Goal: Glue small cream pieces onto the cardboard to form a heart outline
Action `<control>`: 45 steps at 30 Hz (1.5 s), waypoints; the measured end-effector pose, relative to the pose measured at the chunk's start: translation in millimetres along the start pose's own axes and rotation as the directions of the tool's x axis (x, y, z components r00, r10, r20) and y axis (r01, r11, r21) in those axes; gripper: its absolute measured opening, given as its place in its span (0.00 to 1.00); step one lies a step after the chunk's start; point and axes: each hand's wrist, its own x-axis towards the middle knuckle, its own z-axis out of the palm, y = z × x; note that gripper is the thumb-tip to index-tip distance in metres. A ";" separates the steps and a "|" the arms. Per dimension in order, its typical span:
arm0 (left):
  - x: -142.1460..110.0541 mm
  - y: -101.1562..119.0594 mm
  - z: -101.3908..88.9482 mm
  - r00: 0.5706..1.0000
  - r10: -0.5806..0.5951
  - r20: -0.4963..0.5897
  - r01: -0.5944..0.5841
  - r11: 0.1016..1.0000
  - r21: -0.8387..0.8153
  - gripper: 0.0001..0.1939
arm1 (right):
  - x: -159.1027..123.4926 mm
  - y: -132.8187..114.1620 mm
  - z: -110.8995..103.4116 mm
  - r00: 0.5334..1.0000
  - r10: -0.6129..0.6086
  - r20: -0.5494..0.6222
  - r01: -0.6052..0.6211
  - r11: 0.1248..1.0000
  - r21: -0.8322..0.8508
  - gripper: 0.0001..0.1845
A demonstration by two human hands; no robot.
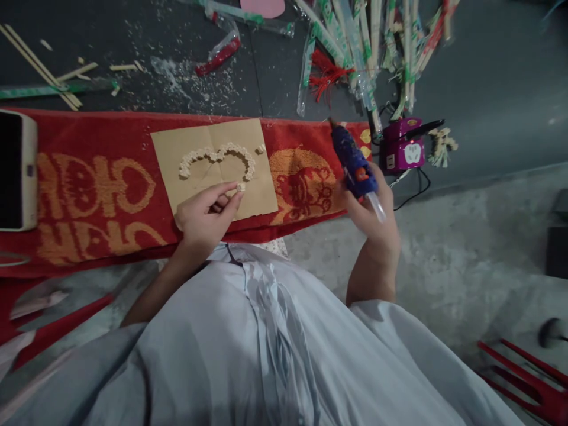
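Observation:
A tan sheet of paper [195, 155] lies on a red towel with orange patterns [89, 189]. Small cream pieces [217, 157] form a curved double-arch line on the paper. My left hand [206, 216] pinches one small cream piece [241, 187] between thumb and fingertips at the lower right end of that line. My right hand [370, 216] grips a blue glue gun [352, 161] to the right of the paper, nozzle pointing away from me, a clear glue stick poking out of its back.
A phone [16, 170] rests on the towel at the far left. Wrapped chopsticks [368, 41], red tassel [326, 74] and wood scraps [66, 74] litter the dark floor beyond. A purple box with cable [403, 151] sits right of the glue gun. Red sticks [528, 378] lie at lower right.

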 end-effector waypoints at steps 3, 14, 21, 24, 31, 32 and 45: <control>-2.0 -1.3 2.1 0.995 -0.038 0.089 0.024 0.987 0.159 0.13 | 19.8 13.0 -2.2 0.997 -0.063 0.038 0.071 0.957 -0.282 0.23; 1.9 7.6 9.1 0.967 -0.173 0.189 0.058 0.866 0.497 0.15 | 51.1 -53.0 10.5 0.902 -0.302 0.307 0.414 0.807 -0.422 0.15; 2.4 10.6 10.3 0.979 -0.072 0.191 -0.043 0.842 0.538 0.14 | 77.4 -65.6 71.8 0.684 -0.537 0.494 0.636 0.771 -0.041 0.15; 2.5 10.6 10.2 0.980 0.011 0.200 -0.122 0.824 0.553 0.15 | 85.7 -63.7 80.0 0.635 -0.571 0.521 0.651 0.758 0.037 0.14; 6.4 19.7 10.5 0.971 -0.011 0.241 -0.140 0.789 0.599 0.14 | 94.2 -59.8 86.5 0.593 -0.586 0.553 0.646 0.755 0.107 0.12; 7.2 21.2 10.6 0.970 -0.024 0.241 -0.130 0.789 0.600 0.14 | 94.8 -59.4 87.5 0.592 -0.587 0.551 0.649 0.753 0.105 0.12; 8.0 22.2 13.2 0.969 -0.047 0.243 -0.113 0.789 0.604 0.13 | 97.1 -58.4 89.9 0.566 -0.650 0.507 0.719 0.690 0.082 0.13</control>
